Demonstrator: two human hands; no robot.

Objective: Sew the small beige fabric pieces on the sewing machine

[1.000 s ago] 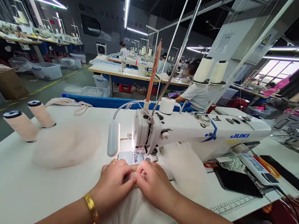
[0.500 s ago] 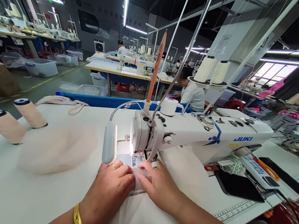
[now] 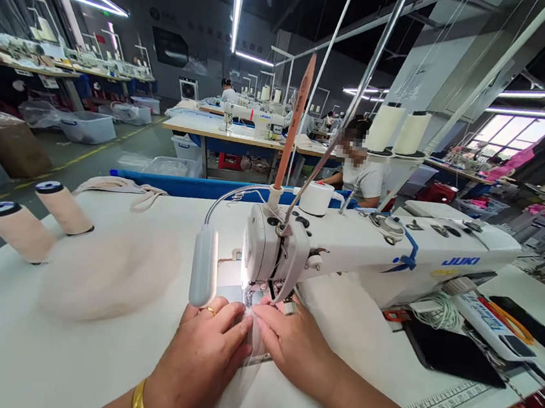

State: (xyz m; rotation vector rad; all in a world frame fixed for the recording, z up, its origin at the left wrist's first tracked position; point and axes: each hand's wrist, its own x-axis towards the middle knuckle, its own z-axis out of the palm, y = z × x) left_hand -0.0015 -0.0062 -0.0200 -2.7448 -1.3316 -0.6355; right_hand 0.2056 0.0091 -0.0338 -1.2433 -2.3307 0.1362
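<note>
Under the needle end of the white sewing machine (image 3: 346, 244), both of my hands work on a thin, sheer pale fabric (image 3: 252, 364). My left hand (image 3: 208, 353), with a ring and a gold bangle, has its fingers bent together on the fabric just left of the presser foot (image 3: 249, 297). From the other side, my right hand (image 3: 294, 342) pinches the fabric between thumb and forefinger, close to the left fingertips. Folds of fabric run down toward me between the wrists. More pale fabric (image 3: 344, 302) lies under the machine arm. The needle tip is hard to make out.
A lamp (image 3: 204, 265) hangs left of the needle. Two peach thread cones (image 3: 19, 232) and a blurred pale fabric heap (image 3: 109, 278) are on the left. On the right lie a black phone (image 3: 454, 353) and a ruler strip (image 3: 451, 398). A co-worker (image 3: 361, 171) sits beyond.
My right thumb and forefinger, spread apart before, have drawn together on the fabric beside the foot. The fabric between my hands is now more gathered. The whole view has shifted slightly.
</note>
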